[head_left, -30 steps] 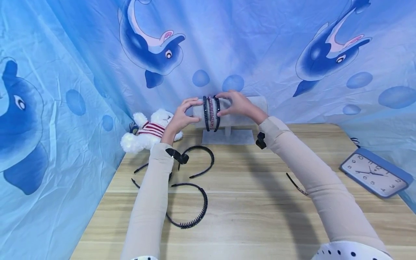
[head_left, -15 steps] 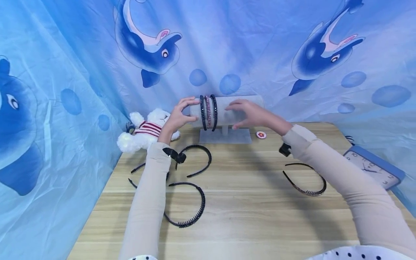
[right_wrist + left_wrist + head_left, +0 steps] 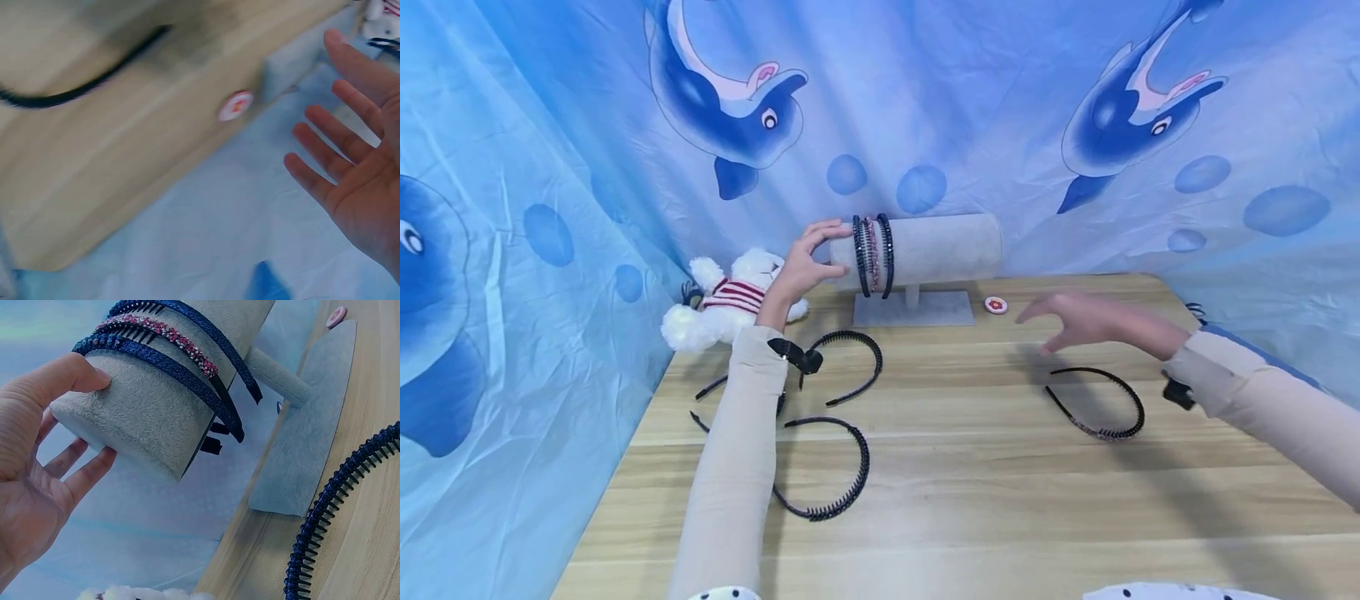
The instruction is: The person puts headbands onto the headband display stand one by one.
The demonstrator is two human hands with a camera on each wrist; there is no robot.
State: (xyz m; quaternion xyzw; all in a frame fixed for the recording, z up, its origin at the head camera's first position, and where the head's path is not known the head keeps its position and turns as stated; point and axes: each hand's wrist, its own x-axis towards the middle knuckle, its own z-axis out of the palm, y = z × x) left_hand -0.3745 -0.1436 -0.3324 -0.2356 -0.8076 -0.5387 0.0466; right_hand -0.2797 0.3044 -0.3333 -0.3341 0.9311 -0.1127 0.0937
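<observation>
A grey roll display stand (image 3: 951, 246) stands at the back, bearing two dark headbands (image 3: 888, 254) with a pink jewelled headband (image 3: 872, 258) between them. My left hand (image 3: 801, 271) grips the roll's left end; in the left wrist view the thumb lies on top and several fingers pass beneath. To the right of the stand, my right hand (image 3: 1078, 318) is in the air with nothing in it, slightly blurred, fingers spread in the right wrist view. Just below it in the head view, a dark headband with a pinkish section (image 3: 1105, 435) lies on the table.
Several more dark headbands lie on the wooden table (image 3: 970, 500) at left, including a toothed one (image 3: 862, 471), partly behind my left sleeve. A white plush toy (image 3: 730, 300) sits back left. One small round flower badge (image 3: 996, 306) lies beside the stand. Blue dolphin-print cloth (image 3: 940, 100) hangs behind.
My right hand has left the rightmost headband on the roll and moved right and down toward the headband on the table. My left hand stays at the roll's end.
</observation>
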